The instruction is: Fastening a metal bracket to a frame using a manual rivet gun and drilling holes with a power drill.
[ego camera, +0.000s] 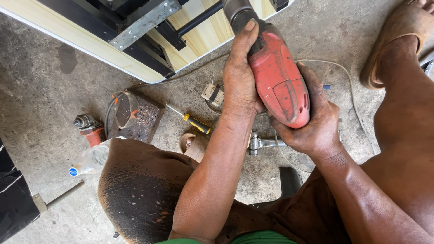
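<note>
We see a red electric drill [278, 83] gripped in both hands over a concrete floor [49, 104], its dark front end pointing away from us toward a pale wooden panel with a black metal frame [135, 31]. Our left hand [239, 77] wraps around the drill's neck from the left side, thumb stretched forward along the dark collar and fingers curled out of sight beneath, so it is closed on the tool. Our right hand [312, 122] cups the rear of the red body from below and to the right, fingers folded around the housing, also closed on it. The drill thus lies between the two hands, touching both. On the floor to the left lie a yellow-handled screwdriver [192, 121], clear safety goggles [125, 108] on a rusty metal plate [142, 118], an orange angle grinder [90, 129] and a plastic bottle [90, 160]. A grey cable [350, 90] runs behind the right hand.
</note>
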